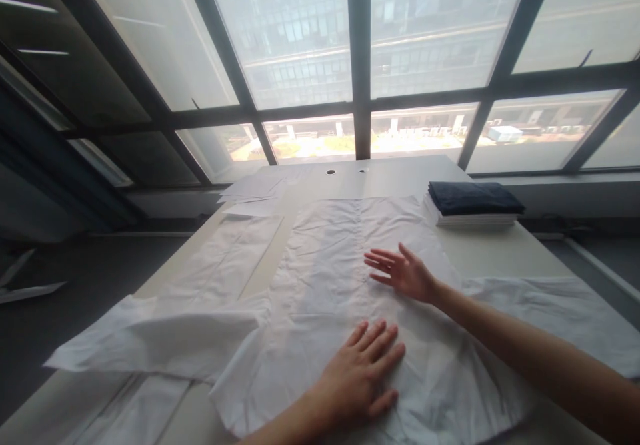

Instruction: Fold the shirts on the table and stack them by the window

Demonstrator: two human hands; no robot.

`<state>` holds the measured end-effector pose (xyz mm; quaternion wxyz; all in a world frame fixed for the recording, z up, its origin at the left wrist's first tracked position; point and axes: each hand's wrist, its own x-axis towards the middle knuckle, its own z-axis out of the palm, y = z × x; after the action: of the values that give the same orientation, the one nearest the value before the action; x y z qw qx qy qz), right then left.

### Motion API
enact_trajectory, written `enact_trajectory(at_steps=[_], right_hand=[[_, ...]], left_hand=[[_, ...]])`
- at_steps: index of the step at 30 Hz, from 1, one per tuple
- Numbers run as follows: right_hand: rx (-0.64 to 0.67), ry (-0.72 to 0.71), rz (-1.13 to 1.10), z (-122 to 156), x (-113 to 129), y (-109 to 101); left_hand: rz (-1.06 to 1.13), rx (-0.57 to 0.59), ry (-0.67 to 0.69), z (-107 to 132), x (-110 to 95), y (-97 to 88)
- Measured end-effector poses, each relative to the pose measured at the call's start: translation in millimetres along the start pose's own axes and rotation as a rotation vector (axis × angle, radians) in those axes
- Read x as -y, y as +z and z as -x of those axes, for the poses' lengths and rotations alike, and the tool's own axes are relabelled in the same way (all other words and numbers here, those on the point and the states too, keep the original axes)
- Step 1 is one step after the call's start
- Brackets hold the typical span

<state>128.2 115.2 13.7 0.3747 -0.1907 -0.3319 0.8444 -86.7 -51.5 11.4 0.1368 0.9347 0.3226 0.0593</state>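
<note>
A white long-sleeved shirt lies spread on the table, its body running away from me and a seam or button strip down the middle. One sleeve reaches out to the left, and the other sleeve to the right. My left hand rests flat on the near part of the shirt, fingers spread. Farther up and to the right, my right hand is over the cloth with its fingers stretched out and thumb raised. Neither hand holds anything. Wrinkles run across the fabric.
A folded dark cloth sits on a white stack at the back right. Papers lie at the back left. Flat white cloth is left of the shirt. Beyond the white table stand tall windows.
</note>
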Motion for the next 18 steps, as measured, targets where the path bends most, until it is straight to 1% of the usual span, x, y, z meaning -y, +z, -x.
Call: enact_trajectory(at_steps=[1, 2, 3, 4, 6, 8, 10, 11, 12, 13, 14, 16, 17, 18], right_hand=[[0.0, 0.033, -0.012, 7, -7, 1], [-0.02, 0.035, -0.03, 13, -10, -2], [-0.059, 0.013, -0.053, 16, -7, -9], [-0.116, -0.03, -0.078, 19, 0, -20], [-0.285, -0.143, -0.122, 21, 26, -47], [-0.514, -0.278, -0.128, 22, 59, -72], [-0.731, -0.41, -0.033, 23, 86, -86], [-0.801, -0.455, 0.015, 24, 94, -87], [-0.837, -0.483, 0.072, 24, 97, -83], [-0.839, -0.493, 0.142, 25, 94, -75], [-0.812, -0.49, 0.203, 27, 85, -64], [-0.687, -0.451, 0.415, 33, 54, -32], [-0.591, -0.425, 0.468, 38, 33, -14], [-0.481, -0.378, 0.463, 43, 11, 4]], left_hand=[[0.0, 0.001, 0.003, 0, 0, 0.2], [-0.001, 0.003, 0.004, 0, 0, 0.4], [-0.001, 0.006, 0.004, -1, 0, 0.8], [-0.001, 0.008, 0.002, -1, 1, 1.1], [0.005, 0.017, -0.002, -1, 1, 1.9], [0.013, 0.024, -0.003, -1, 2, 2.5], [0.016, 0.029, 0.002, -1, 3, 3.0], [0.014, 0.031, 0.003, -1, 3, 3.1], [0.009, 0.031, 0.005, -1, 3, 3.1], [0.005, 0.032, 0.006, -1, 3, 2.9], [0.001, 0.03, 0.007, -1, 3, 2.6], [-0.005, 0.021, 0.01, -2, 2, 1.7], [-0.008, 0.016, 0.012, -2, 2, 1.2], [-0.012, 0.013, 0.013, -2, 1, 0.7]])
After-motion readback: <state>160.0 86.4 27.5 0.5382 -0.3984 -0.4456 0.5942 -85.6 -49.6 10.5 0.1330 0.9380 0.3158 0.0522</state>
